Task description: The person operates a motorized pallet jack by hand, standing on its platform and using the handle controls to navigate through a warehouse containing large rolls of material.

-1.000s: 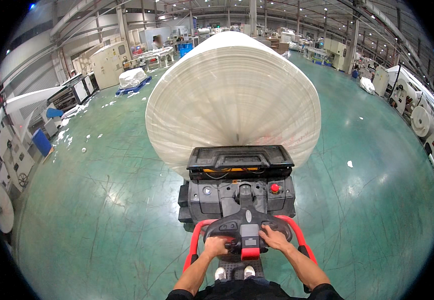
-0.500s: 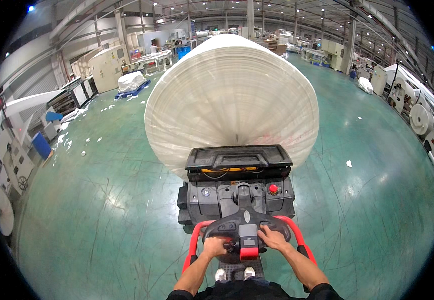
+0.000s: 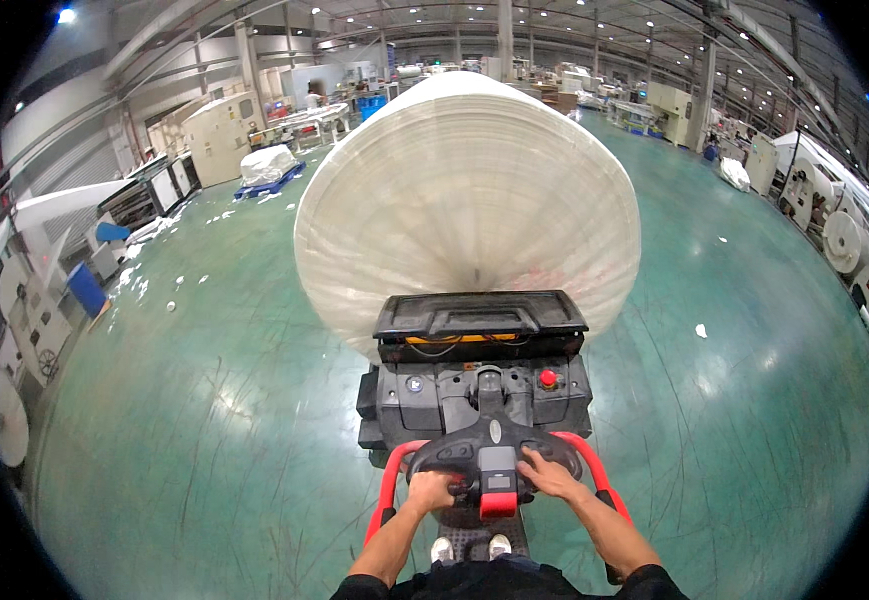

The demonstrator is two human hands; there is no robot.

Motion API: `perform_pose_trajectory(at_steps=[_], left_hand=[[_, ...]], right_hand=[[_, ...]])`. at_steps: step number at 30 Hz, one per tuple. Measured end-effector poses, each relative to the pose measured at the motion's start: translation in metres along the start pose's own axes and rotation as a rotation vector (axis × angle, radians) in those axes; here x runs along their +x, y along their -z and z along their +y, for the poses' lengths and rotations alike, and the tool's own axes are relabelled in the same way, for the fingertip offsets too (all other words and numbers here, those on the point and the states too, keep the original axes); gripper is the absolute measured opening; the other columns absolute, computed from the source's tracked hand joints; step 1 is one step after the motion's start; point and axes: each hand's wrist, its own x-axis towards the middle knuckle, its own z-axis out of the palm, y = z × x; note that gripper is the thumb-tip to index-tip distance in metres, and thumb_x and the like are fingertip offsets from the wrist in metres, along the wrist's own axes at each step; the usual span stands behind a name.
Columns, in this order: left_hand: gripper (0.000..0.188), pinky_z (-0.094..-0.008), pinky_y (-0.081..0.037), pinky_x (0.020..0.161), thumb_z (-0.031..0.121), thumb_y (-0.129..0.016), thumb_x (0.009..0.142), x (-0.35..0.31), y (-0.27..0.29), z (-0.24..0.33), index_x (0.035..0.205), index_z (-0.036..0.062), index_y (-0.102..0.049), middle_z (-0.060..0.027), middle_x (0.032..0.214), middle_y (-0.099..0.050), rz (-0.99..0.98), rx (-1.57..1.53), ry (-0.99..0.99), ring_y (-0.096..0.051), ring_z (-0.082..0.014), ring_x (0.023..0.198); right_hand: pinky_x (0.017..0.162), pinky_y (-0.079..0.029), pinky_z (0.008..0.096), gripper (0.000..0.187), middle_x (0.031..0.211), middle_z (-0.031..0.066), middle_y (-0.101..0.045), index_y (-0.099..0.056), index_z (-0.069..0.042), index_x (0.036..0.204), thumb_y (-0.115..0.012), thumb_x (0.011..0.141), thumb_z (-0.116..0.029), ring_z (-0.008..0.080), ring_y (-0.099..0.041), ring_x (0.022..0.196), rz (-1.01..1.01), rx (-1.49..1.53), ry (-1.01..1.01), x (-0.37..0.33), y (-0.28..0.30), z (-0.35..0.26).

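I stand on the footplate [image 3: 473, 543] of a pallet truck, behind its dark body [image 3: 485, 385]. My left hand [image 3: 431, 491] is closed around the left grip of the black control handle [image 3: 467, 447]. On the handle's right side, my right hand [image 3: 552, 476] is curled over the grip, thumb on top near the centre; its other fingertips are hidden beneath. Red guard rails [image 3: 388, 490] curve past both forearms. A huge pale roll [image 3: 470, 200] of sheet material lies ahead of the truck, end face toward me, blocking the floor behind it. A red mushroom button [image 3: 549, 379] sits on the body's right.
White scraps [image 3: 171, 306] litter the green floor at left, with another scrap [image 3: 701, 331] at right. A blue pallet [image 3: 271, 184] with a wrapped white load stands at far left, near a blue drum [image 3: 86, 290]. Machines with rolls [image 3: 846, 241] line the right side.
The whole view has shifted slightly, with the surroundings and the roll a little farther right in the picture. Both hands keep the same place on the control handle.
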Motion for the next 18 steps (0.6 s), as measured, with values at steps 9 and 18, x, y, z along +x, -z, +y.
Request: perform_pose_trajectory(at_steps=[9,18], left_hand=[[0.037,-0.0429,-0.051,0.068,0.04,-0.065,0.067,0.006,0.001,0.009,0.097,0.0189,-0.068,-0.0129,0.08,-0.067,-0.06,-0.032,0.01,-0.066,-0.0296,0.077],[0.041,-0.0426,-0.039,0.083,0.021,-0.07,0.061,-0.012,-0.014,0.013,0.095,0.0062,-0.054,-0.0125,0.09,-0.059,0.232,-0.073,0.045,-0.055,-0.0312,0.091]], right_hand=[[0.097,-0.039,0.0347,0.071,0.121,0.017,-0.056,-0.039,-0.008,0.136,-0.056,0.085,-0.054,0.0255,-0.053,0.112,-0.242,0.176,0.132,-0.009,0.023,0.046],[0.102,-0.035,0.0359,0.088,0.129,0.0173,-0.051,-0.05,-0.002,0.128,-0.06,0.072,-0.068,0.0275,-0.046,0.122,-0.636,-0.115,0.077,0.027,0.028,0.037]])
